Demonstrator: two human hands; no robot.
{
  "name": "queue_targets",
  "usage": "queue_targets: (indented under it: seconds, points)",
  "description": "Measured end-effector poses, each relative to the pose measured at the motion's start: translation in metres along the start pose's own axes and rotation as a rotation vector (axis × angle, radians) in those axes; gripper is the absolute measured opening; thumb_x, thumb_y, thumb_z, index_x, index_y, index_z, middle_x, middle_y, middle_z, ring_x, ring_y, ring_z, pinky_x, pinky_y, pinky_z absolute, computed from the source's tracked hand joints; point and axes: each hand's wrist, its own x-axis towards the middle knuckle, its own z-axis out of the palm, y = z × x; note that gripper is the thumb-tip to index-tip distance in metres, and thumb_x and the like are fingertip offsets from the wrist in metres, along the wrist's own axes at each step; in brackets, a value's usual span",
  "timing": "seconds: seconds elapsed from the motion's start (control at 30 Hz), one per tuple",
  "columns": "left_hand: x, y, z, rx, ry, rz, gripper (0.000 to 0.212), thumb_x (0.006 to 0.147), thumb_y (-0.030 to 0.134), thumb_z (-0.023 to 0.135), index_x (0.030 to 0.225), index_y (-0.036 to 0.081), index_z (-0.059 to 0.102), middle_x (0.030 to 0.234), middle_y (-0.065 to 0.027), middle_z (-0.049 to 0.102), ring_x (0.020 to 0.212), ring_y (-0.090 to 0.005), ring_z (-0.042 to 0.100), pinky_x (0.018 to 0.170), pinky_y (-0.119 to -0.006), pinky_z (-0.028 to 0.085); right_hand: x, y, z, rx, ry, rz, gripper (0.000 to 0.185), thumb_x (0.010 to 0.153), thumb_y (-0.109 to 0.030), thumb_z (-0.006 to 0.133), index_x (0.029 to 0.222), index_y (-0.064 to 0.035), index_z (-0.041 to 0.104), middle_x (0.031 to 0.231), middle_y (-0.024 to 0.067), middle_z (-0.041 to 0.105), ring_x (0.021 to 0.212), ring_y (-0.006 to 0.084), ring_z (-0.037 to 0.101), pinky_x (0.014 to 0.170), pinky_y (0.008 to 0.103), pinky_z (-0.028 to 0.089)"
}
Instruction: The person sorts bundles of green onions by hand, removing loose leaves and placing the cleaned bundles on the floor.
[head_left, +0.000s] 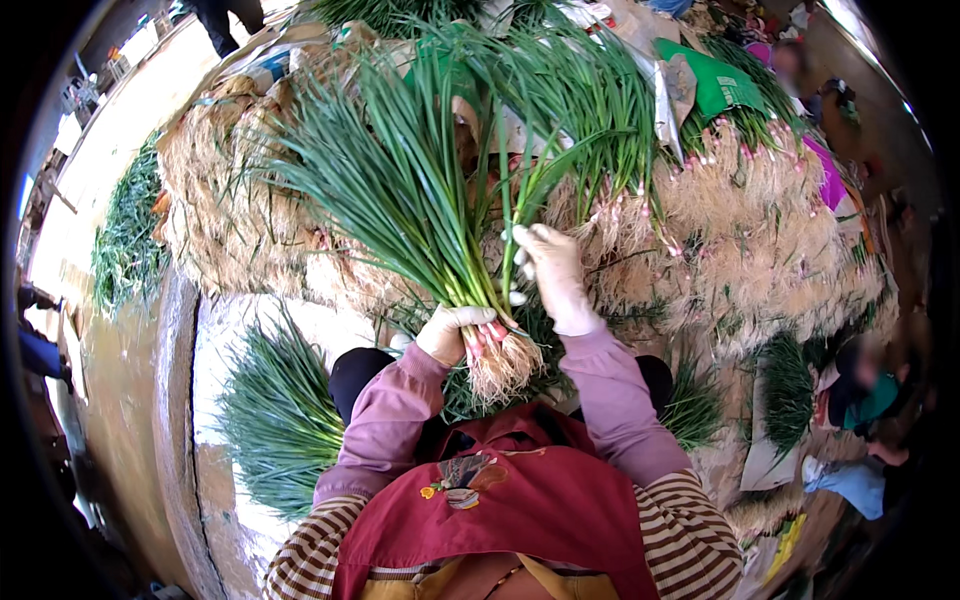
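Note:
My gloved left hand (450, 330) grips a bunch of green onions (409, 202) just above their pinkish bulbs. The pale roots (504, 367) hang below that hand, and the long green leaves fan up and to the left. At the right edge of the bunch, my gloved right hand (551, 262) pinches a green stalk (508, 217) between thumb and fingers. Its lower end runs down towards the bunch; whether it is loose from it I cannot tell. Loose green leaves (465, 397) lie beneath the roots, between my knees.
Stacked onions with pale roots (720, 225) form a bank ahead. More onions (592, 97) lie on top, near a green sack (712, 82). A leafy pile (281, 420) is beside my left knee. A concrete ledge (176, 420) runs along the left. A person (862, 390) sits at right.

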Motion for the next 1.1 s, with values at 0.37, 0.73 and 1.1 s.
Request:
queue_targets:
  seconds: [0.37, 0.73, 1.1]
  points:
    - [-0.01, 0.002, 0.004, 0.048, 0.039, 0.055, 0.042, 0.069, 0.002, 0.063, 0.108, -0.003, 0.051, 0.083, -0.0115, 0.061, 0.069, -0.024, 0.064, 0.061, -0.03, 0.054, -0.007, 0.043, -0.037, -1.528, -0.333, -0.216, 0.017, 0.073, -0.014, 0.058, 0.078, 0.0003, 0.066, 0.072, 0.0205, 0.062, 0.074, 0.0366, 0.063, 0.064, 0.0422, 0.049]
    - [-0.006, 0.001, -0.006, -0.22, -0.053, 0.161, 0.041, 0.065, 0.004, 0.065, 0.104, 0.0, 0.052, 0.082, -0.0094, 0.058, 0.081, -0.0257, 0.059, 0.072, -0.037, 0.053, 0.051, 0.013, -0.104, -0.585, 0.448, -0.22, 0.024, 0.087, -0.023, 0.057, 0.092, -0.0005, 0.065, 0.058, 0.0017, 0.056, 0.046, 0.0089, 0.043, 0.042, 0.0241, 0.034]
    - [-0.004, 0.0, -0.001, -0.111, -0.052, 0.081, 0.05, 0.068, 0.007, 0.061, 0.116, -0.003, 0.048, 0.121, -0.0266, 0.05, 0.083, -0.0225, 0.062, 0.066, -0.025, 0.053, -0.041, 0.035, -0.053, -0.826, -0.109, -0.958, 0.01, 0.082, -0.014, 0.059, 0.077, -0.0066, 0.064, 0.066, 0.0095, 0.062, 0.054, 0.019, 0.06, 0.047, 0.0331, 0.045]
